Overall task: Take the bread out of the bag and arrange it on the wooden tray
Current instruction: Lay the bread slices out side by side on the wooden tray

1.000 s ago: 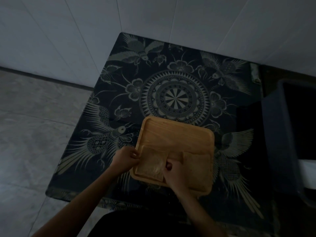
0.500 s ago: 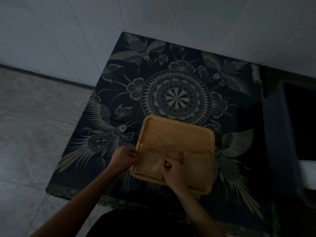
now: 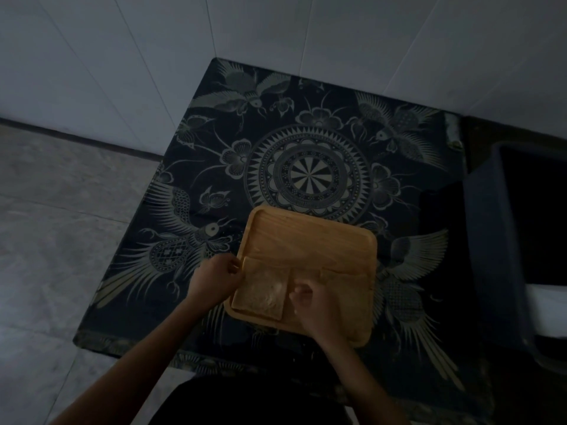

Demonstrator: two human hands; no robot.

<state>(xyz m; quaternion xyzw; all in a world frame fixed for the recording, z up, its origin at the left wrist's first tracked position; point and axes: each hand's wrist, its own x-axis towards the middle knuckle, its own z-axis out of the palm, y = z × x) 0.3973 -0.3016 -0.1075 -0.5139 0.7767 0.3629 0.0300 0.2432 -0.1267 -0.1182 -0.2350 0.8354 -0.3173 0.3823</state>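
Gently squaring the bread slice between both hands looks like the step in hand: the left hand pinches its outer edge at the wooden tray rim, while the right hand, fingers curled loosely, presses its inner edge. Light, even pressure would keep it flat. Pale and square, it lies in the tray's near-left corner; another slice sits just beyond the right hand.

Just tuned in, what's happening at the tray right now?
A person is arranging bread slices on the wooden tray, which sits on a dark patterned tablecloth. The left hand is at the tray's left edge beside the left slice. The right hand rests between that slice and the right slice. No bag is visible.
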